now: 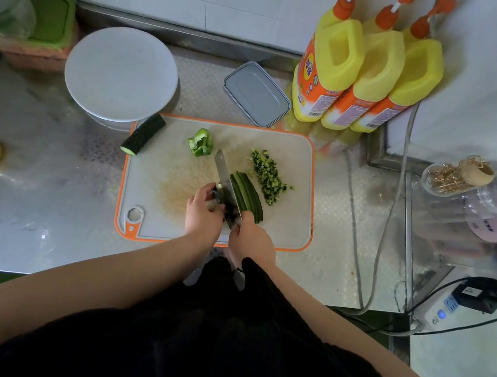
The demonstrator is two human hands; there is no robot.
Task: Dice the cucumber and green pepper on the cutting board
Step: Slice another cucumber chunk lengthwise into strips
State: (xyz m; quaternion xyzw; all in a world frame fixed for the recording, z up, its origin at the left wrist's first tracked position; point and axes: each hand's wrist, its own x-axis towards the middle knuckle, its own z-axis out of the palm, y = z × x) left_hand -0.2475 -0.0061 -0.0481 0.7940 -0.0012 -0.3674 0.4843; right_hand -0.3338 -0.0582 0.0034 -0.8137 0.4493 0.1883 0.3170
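On the white, orange-rimmed cutting board (162, 208) lie long cucumber strips (247, 196), with a heap of diced cucumber (267, 176) to their right. My right hand (251, 239) grips the handle of a knife (223, 174), whose blade stands against the left side of the strips. My left hand (203, 211) holds a dark cucumber piece beside the blade, fingers curled on it. A green pepper piece (201, 143) sits at the board's far middle. A cucumber half (142, 139) lies across the board's far left corner.
A white round bowl (121, 75) stands behind the board at left, a grey lidded box (256, 94) behind it at right. Three yellow bottles (363, 77) stand at the far right. A glass jar (468, 189) and a power strip (442, 312) are right of the steel counter.
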